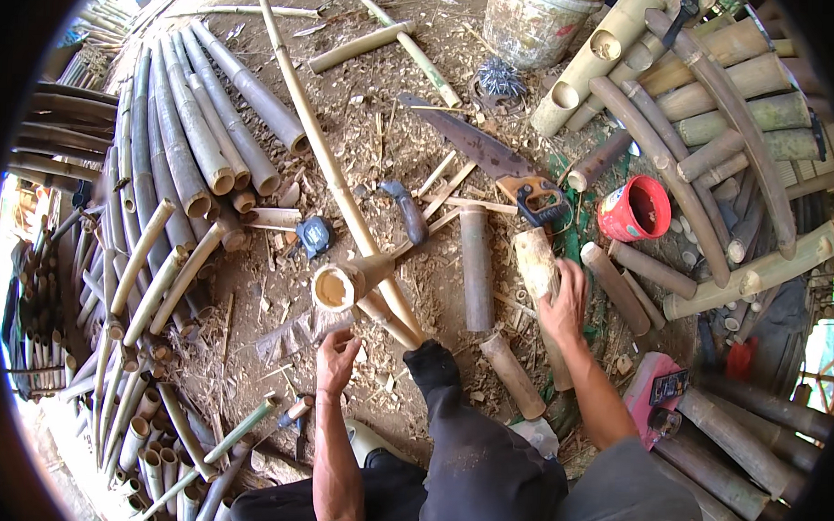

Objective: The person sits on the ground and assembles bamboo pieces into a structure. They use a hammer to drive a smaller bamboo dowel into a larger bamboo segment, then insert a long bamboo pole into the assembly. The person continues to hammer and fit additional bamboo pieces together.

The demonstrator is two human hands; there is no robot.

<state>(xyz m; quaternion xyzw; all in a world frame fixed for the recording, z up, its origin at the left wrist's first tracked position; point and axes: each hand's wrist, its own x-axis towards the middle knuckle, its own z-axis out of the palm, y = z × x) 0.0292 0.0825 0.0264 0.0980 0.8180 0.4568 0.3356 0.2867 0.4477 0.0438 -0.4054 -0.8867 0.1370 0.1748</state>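
Observation:
My right hand [567, 305] curls over a long, pale-topped wooden piece [534, 260] lying on the ground. My left hand [337, 359] has loosely bent fingers with nothing visible in them. Just beyond it is a short bamboo tube [366, 275], its cut end facing me. A flat greyish piece [290, 339], hard to make out, lies left of that hand. My dark-covered foot [432, 367] rests at the near end of a long thin bamboo pole [327, 156]. Between my hands lie two brown bamboo lengths, one farther off [476, 267] and one nearer [512, 376].
A handsaw [480, 152], a dark-handled tool [405, 212] and a blue tape measure [315, 237] lie among shavings. Beyond stand a red bucket [635, 211] and a whitish bucket [540, 26]. Bamboo stacks [187, 133] flank both sides. A pink device [653, 393] sits right.

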